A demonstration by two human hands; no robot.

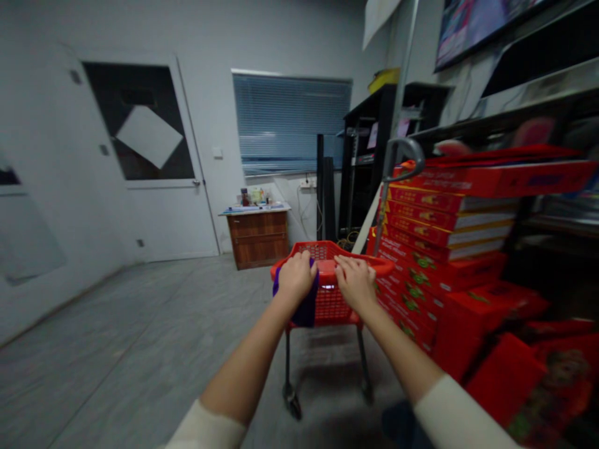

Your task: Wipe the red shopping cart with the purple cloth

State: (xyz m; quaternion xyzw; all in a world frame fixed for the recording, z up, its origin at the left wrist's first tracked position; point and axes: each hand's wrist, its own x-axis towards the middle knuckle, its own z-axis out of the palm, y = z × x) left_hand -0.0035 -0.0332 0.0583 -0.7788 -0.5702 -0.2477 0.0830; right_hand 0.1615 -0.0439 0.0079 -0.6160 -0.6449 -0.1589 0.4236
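Observation:
A small red plastic shopping cart (322,252) on wheels stands on the grey floor ahead of me. My left hand (296,277) is closed over a purple cloth (306,308) that hangs against the cart's near rim. My right hand (356,280) rests on the rim beside it, fingers curled over the red edge. Both arms reach forward in white sleeves.
A tall stack of red flat boxes (435,218) stands right beside the cart, with more red boxes (510,368) on the floor at the right. A wooden cabinet (259,237) sits under a window with blinds. A white door (154,168) is at the left, dark shelving (369,149) behind.

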